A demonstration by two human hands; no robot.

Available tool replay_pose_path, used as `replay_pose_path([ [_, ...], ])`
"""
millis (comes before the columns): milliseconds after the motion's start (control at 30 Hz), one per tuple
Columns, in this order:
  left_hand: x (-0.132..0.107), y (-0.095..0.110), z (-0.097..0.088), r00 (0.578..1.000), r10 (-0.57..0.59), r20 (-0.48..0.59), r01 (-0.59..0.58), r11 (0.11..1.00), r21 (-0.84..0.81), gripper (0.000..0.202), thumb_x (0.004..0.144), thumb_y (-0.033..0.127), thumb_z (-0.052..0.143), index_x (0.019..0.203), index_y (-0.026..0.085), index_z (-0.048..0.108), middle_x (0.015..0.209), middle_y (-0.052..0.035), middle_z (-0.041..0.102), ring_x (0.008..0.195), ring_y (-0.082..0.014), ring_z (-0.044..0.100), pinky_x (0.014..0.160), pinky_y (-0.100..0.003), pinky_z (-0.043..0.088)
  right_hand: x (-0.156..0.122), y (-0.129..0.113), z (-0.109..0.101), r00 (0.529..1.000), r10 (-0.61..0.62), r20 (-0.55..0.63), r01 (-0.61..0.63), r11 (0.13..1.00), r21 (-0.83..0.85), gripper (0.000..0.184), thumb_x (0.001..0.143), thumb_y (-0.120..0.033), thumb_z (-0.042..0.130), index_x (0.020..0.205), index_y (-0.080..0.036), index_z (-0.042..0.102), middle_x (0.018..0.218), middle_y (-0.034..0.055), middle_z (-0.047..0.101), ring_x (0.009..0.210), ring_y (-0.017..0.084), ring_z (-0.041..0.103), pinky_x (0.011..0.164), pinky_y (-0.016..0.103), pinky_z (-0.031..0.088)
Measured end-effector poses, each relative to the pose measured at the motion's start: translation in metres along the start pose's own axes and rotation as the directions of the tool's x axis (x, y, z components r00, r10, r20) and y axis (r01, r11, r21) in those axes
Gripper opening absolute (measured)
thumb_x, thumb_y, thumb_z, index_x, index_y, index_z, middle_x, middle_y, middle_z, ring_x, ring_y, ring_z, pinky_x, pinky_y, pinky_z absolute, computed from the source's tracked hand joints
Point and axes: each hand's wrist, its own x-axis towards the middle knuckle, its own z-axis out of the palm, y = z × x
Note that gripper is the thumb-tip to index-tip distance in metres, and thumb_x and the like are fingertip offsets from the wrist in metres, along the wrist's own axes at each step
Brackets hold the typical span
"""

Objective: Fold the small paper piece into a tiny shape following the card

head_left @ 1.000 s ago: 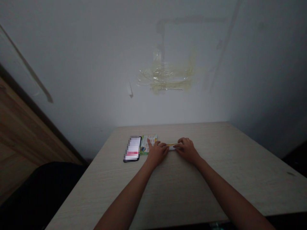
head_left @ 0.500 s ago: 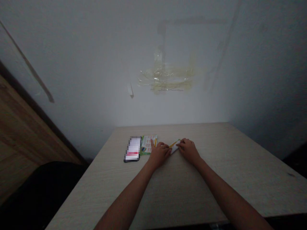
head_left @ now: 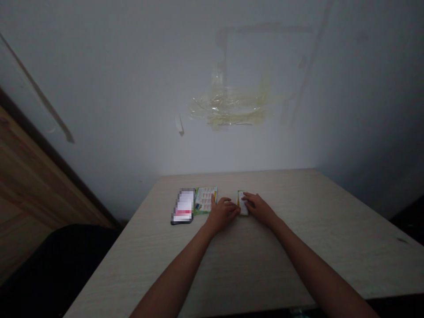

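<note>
Midway between the left and right edges of the table (head_left: 238, 265), nearer its far edge than its near one, the right hand (head_left: 261, 208) rests slightly bent fingertips on a narrow white paper (head_left: 243, 209), though whether they pinch it I cannot tell, while the left hand (head_left: 222, 215) spreads its thumb wide and has its fingertips at the paper's left side. Toward the table's far left corner, a printed leaflet (head_left: 204, 198) lies flat beyond the left thumb, with a phone (head_left: 183, 206) just beside it; past the far edge, a pale wall (head_left: 132, 88) bears yellowed tape (head_left: 232, 106)
</note>
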Motion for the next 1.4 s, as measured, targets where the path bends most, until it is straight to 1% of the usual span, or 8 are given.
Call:
replay_pose_path([
  [133, 0.0009, -0.0024, 0.0026, 0.997, -0.066, -0.036, 0.068, 0.997, 0.043, 0.029, 0.097, 0.042, 0.043, 0.109, 0.034, 0.068, 0.115, 0.0006, 0.07, 0.124, -0.0244, 0.048, 0.106, -0.071, -0.013, -0.0005, -0.0011, -0.0003, 0.999, -0.041, -0.014, 0.041, 0.999, -0.022, 0.031, 0.091, -0.024, 0.049, 0.116, -0.022, 0.066, 0.138, 0.0096, 0.055, 0.13, 0.023, 0.048, 0.114, 0.053, 0.026],
  [233, 0.0016, -0.003, 0.0027, 0.998, -0.06, -0.036, 0.063, 0.995, 0.076, 0.03, 0.097, 0.041, 0.042, 0.105, 0.035, 0.07, 0.114, 0.001, 0.071, 0.125, -0.0258, 0.047, 0.105, -0.074, -0.013, -0.0002, -0.0032, -0.0002, 0.994, -0.093, -0.05, 0.09, 0.994, -0.061, 0.03, 0.09, -0.024, 0.051, 0.114, -0.02, 0.068, 0.136, 0.0114, 0.056, 0.128, 0.023, 0.05, 0.111, 0.047, 0.035],
  [333, 0.0016, -0.0022, 0.0004, 0.999, -0.04, -0.037, 0.044, 0.994, 0.098, 0.028, 0.096, 0.04, 0.044, 0.102, 0.035, 0.071, 0.114, 0.001, 0.071, 0.126, -0.0265, 0.046, 0.105, -0.074, -0.012, 0.0007, -0.0045, 0.0004, 0.99, -0.125, -0.07, 0.118, 0.988, -0.097, 0.029, 0.091, -0.025, 0.051, 0.113, -0.02, 0.069, 0.133, 0.0116, 0.058, 0.126, 0.023, 0.051, 0.109, 0.043, 0.039],
  [500, 0.0009, -0.0013, -0.0032, 0.999, -0.013, -0.037, 0.017, 0.995, 0.097, 0.022, 0.092, 0.04, 0.052, 0.098, 0.037, 0.073, 0.112, 0.0015, 0.071, 0.126, -0.0276, 0.047, 0.104, -0.075, -0.011, 0.0027, -0.0037, 0.0013, 0.989, -0.148, -0.008, 0.146, 0.981, -0.129, 0.032, 0.094, -0.025, 0.047, 0.117, -0.02, 0.068, 0.132, 0.0108, 0.059, 0.123, 0.021, 0.054, 0.108, 0.041, 0.04],
  [667, 0.0007, -0.002, -0.0034, 0.999, -0.018, -0.034, 0.02, 0.997, 0.068, 0.02, 0.092, 0.04, 0.054, 0.095, 0.036, 0.074, 0.111, 0.002, 0.072, 0.124, -0.0268, 0.048, 0.104, -0.075, -0.011, 0.0034, -0.005, 0.0016, 0.987, -0.161, 0.027, 0.164, 0.977, -0.138, 0.032, 0.095, -0.027, 0.045, 0.12, -0.023, 0.065, 0.135, 0.0092, 0.058, 0.126, 0.022, 0.052, 0.109, 0.045, 0.036],
  [933, 0.0003, -0.0013, -0.0033, 0.998, -0.054, -0.028, 0.056, 0.996, 0.075, 0.021, 0.092, 0.04, 0.054, 0.093, 0.036, 0.074, 0.113, 0.0019, 0.071, 0.126, -0.0264, 0.046, 0.106, -0.073, -0.013, 0.002, -0.0076, -0.0018, 0.99, -0.132, 0.044, 0.136, 0.984, -0.119, 0.034, 0.097, -0.027, 0.041, 0.123, -0.025, 0.064, 0.136, 0.0075, 0.057, 0.127, 0.021, 0.051, 0.111, 0.047, 0.034],
  [1133, 0.0, -0.0024, -0.0019, 0.998, -0.032, -0.057, 0.037, 0.995, 0.091, 0.02, 0.091, 0.039, 0.054, 0.093, 0.037, 0.074, 0.111, 0.0027, 0.071, 0.125, -0.0263, 0.047, 0.106, -0.073, -0.013, 0.0022, -0.0062, -0.0025, 0.986, -0.167, 0.029, 0.169, 0.979, -0.112, 0.034, 0.094, -0.023, 0.045, 0.122, -0.024, 0.065, 0.135, 0.0087, 0.058, 0.126, 0.021, 0.052, 0.108, 0.043, 0.039],
  [1400, -0.0004, -0.0033, -0.0013, 0.998, -0.026, -0.061, 0.031, 0.996, 0.087, 0.019, 0.091, 0.039, 0.055, 0.092, 0.037, 0.074, 0.112, 0.0031, 0.071, 0.124, -0.0262, 0.048, 0.104, -0.074, -0.014, 0.0015, -0.0046, -0.0011, 0.98, -0.197, 0.038, 0.2, 0.969, -0.148, 0.034, 0.094, -0.024, 0.046, 0.123, -0.025, 0.064, 0.137, 0.0096, 0.056, 0.126, 0.022, 0.052, 0.108, 0.043, 0.04],
])
